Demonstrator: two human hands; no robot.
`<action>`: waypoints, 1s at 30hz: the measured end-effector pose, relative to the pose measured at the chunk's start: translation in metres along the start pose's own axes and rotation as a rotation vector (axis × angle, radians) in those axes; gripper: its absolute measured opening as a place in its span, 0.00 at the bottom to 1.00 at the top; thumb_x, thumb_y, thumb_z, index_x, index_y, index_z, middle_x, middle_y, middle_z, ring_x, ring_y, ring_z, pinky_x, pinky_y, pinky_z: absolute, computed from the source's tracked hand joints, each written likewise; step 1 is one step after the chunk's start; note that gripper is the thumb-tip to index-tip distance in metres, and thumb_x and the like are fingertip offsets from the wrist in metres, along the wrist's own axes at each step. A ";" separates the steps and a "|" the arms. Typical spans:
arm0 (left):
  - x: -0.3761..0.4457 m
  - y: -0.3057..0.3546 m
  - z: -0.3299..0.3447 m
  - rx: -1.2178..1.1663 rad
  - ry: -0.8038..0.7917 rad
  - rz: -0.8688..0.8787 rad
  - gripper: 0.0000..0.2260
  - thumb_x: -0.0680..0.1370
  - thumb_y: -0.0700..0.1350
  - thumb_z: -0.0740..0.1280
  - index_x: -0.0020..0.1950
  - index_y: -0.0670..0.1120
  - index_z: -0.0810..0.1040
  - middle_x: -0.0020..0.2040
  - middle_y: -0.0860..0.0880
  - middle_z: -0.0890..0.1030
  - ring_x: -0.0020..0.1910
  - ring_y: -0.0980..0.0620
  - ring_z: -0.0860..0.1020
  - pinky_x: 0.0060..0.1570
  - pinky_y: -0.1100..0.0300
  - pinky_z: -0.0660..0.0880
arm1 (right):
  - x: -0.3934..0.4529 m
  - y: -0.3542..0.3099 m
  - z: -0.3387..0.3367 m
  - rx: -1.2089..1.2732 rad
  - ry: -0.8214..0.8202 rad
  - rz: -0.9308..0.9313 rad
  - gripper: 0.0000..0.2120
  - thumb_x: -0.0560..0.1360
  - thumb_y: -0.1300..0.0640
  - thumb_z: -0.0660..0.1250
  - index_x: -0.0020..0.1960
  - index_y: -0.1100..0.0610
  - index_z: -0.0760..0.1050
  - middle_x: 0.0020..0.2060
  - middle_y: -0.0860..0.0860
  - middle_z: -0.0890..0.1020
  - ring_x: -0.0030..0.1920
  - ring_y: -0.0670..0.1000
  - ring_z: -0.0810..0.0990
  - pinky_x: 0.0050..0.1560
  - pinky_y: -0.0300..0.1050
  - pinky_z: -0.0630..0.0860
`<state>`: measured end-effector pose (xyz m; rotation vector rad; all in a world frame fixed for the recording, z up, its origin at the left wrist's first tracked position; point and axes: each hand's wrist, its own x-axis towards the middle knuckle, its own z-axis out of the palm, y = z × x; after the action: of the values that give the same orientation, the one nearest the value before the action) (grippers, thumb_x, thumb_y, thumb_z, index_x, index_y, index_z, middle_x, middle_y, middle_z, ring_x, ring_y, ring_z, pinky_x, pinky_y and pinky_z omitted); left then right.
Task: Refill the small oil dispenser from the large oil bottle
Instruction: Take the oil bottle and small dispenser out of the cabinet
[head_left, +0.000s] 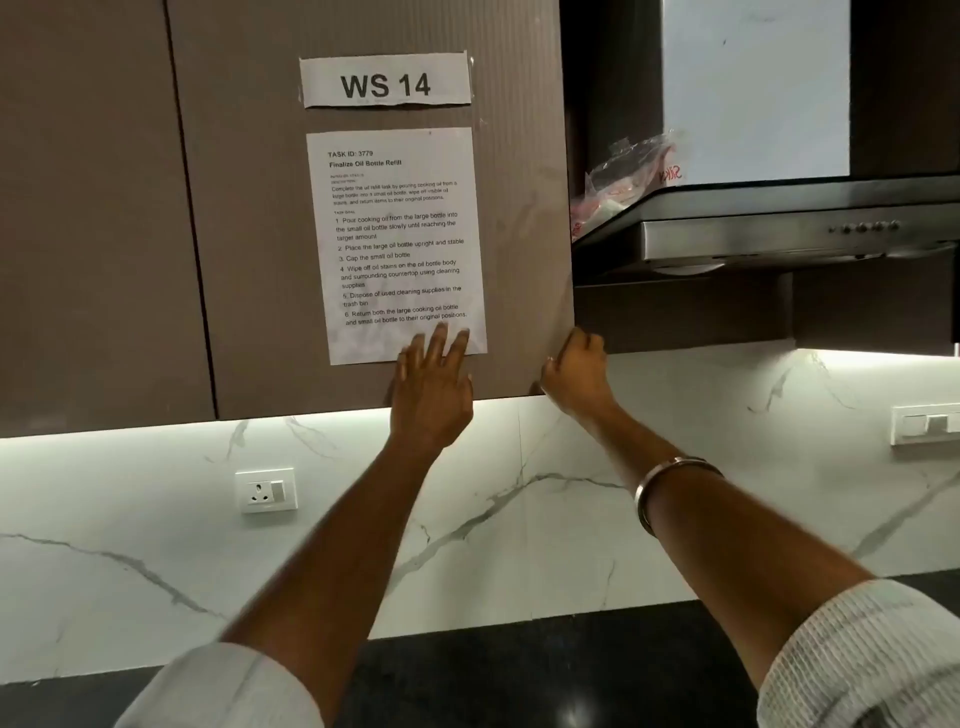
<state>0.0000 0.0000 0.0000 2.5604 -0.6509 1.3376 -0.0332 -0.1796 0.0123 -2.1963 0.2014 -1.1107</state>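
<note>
Curled round the cabinet door's (374, 218) lower right corner, my right hand (574, 376) grips the edge; my left hand (434, 387) lies flat, fingers straight, on the door face.

Nearest me, both forearms reach up over the dark counter (519, 670); beyond, left fingertips overlap the taped task sheet (397, 244) under the "WS 14" label (385, 82). Neither oil bottle nor dispenser is visible to me.

Range hood (779, 239) right of cabinet door (260, 208).
</note>
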 end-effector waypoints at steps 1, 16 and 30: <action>0.000 0.004 0.003 0.015 -0.005 0.010 0.25 0.82 0.51 0.53 0.79 0.51 0.52 0.80 0.47 0.52 0.77 0.42 0.52 0.74 0.46 0.49 | 0.002 0.003 0.001 0.067 -0.008 0.039 0.25 0.78 0.56 0.61 0.71 0.60 0.58 0.67 0.58 0.62 0.64 0.59 0.67 0.65 0.52 0.69; 0.000 0.018 0.024 0.012 -0.025 0.040 0.26 0.82 0.51 0.55 0.79 0.51 0.51 0.80 0.47 0.51 0.78 0.43 0.49 0.75 0.47 0.48 | 0.038 0.015 0.010 0.551 0.103 0.387 0.21 0.77 0.45 0.60 0.60 0.61 0.71 0.57 0.57 0.76 0.54 0.57 0.76 0.54 0.50 0.75; 0.001 0.081 -0.020 -0.152 0.038 0.188 0.27 0.82 0.52 0.56 0.79 0.52 0.51 0.80 0.47 0.49 0.78 0.45 0.48 0.75 0.48 0.47 | 0.010 0.018 -0.021 0.832 -0.069 0.312 0.22 0.79 0.41 0.50 0.66 0.53 0.68 0.59 0.54 0.77 0.56 0.54 0.78 0.58 0.54 0.76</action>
<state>-0.0513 -0.0652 0.0090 2.3973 -0.9668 1.3311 -0.0402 -0.2075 0.0166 -1.3971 0.0320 -0.7485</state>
